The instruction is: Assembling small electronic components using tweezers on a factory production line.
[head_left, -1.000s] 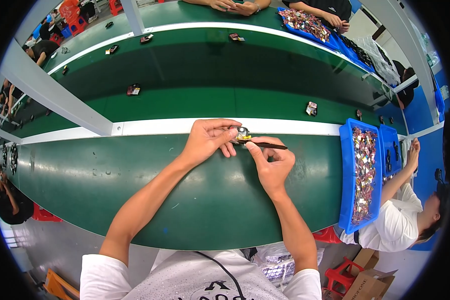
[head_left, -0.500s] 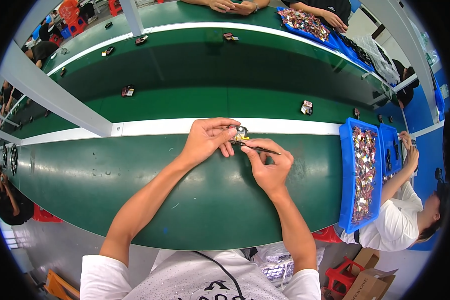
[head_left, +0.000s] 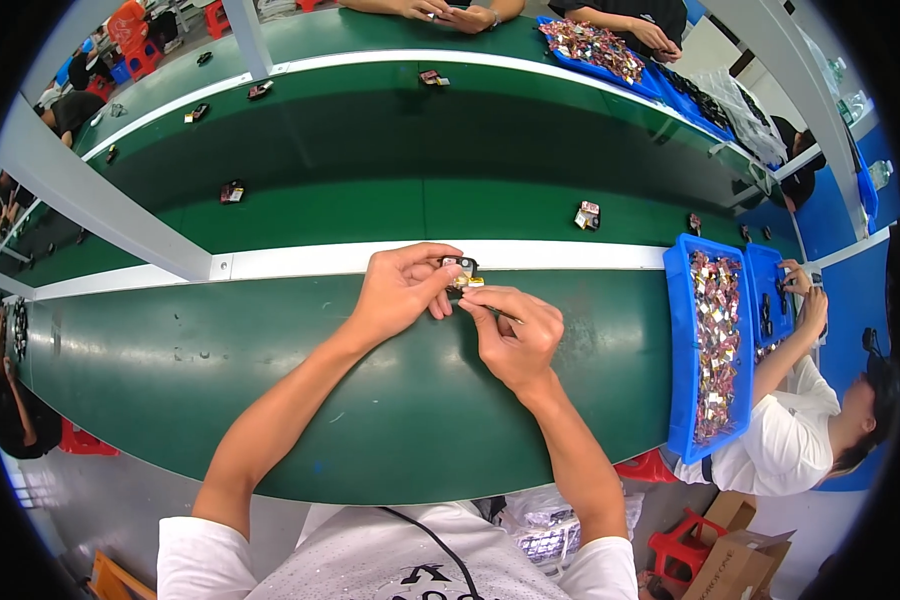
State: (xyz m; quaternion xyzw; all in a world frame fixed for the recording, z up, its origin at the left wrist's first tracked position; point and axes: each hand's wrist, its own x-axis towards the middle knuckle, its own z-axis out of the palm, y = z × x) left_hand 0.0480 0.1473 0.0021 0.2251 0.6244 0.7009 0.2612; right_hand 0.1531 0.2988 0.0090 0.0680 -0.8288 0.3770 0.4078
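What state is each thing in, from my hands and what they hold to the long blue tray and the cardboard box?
Left hand: gripping the small black device.
Small black device: held up, partly covered by fingers.
Right hand: pinching the slim dark tool.
Slim dark tool: slanted, tip contact unclear.
Long blue tray: loaded with small parts.
Cardboard box: flap out, contents unseen.

The head fisheye looks down over left hand [head_left: 398,290] and right hand [head_left: 520,335].

The device [head_left: 472,266] is left of the tray [head_left: 682,350] of parts [head_left: 718,345], before the conveyor belt [head_left: 370,195].
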